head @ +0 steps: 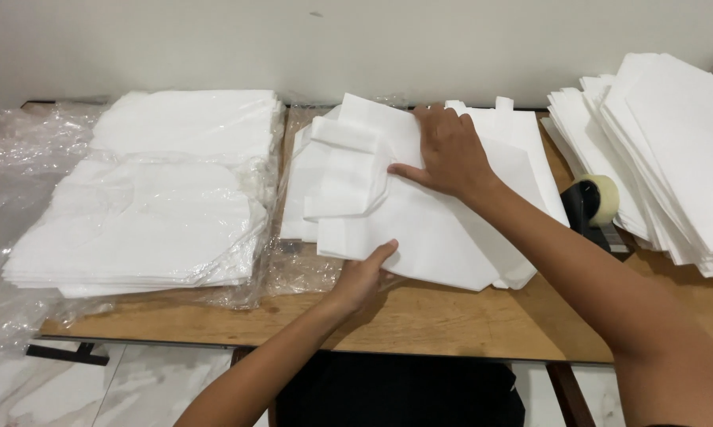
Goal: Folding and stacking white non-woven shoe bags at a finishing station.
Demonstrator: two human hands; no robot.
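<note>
Pressing the right hand [450, 154] flat, fingers spread, on the white fabric bag [419, 213] at the middle of the wooden table [451, 316], we pinch its near edge with the left hand [362, 277], thumb over and fingers beneath. We judge this the folding or smoothing step; neatness requires aligned edges. A wrapped stack [147, 198] lies left, a tape dispenser [593, 202] right.
</note>
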